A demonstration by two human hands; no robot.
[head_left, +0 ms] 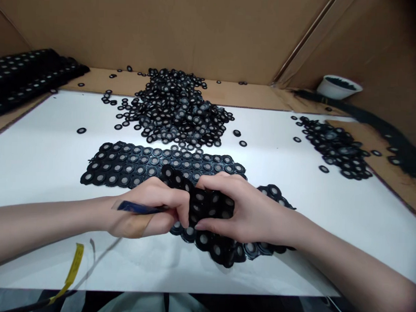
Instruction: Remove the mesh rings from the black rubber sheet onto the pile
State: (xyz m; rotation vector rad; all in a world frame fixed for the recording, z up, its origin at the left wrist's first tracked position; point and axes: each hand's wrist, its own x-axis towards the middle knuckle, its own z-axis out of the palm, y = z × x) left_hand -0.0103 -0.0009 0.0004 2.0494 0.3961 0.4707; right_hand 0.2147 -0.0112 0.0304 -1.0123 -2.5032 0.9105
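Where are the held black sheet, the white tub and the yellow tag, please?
Held black sheet [212, 205]: head view, on its disc-covered surface.
White tub [333, 91]: head view, on its outer wall.
Yellow tag [74, 263]: head view, on the middle of its flat strip.

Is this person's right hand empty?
No, the right hand grips a black sheet of joined round pieces between its thumb and fingers.

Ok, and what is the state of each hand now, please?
Left hand: closed, holding a slim blue object, one end hidden.
Right hand: closed, gripping the bent black disc sheet.
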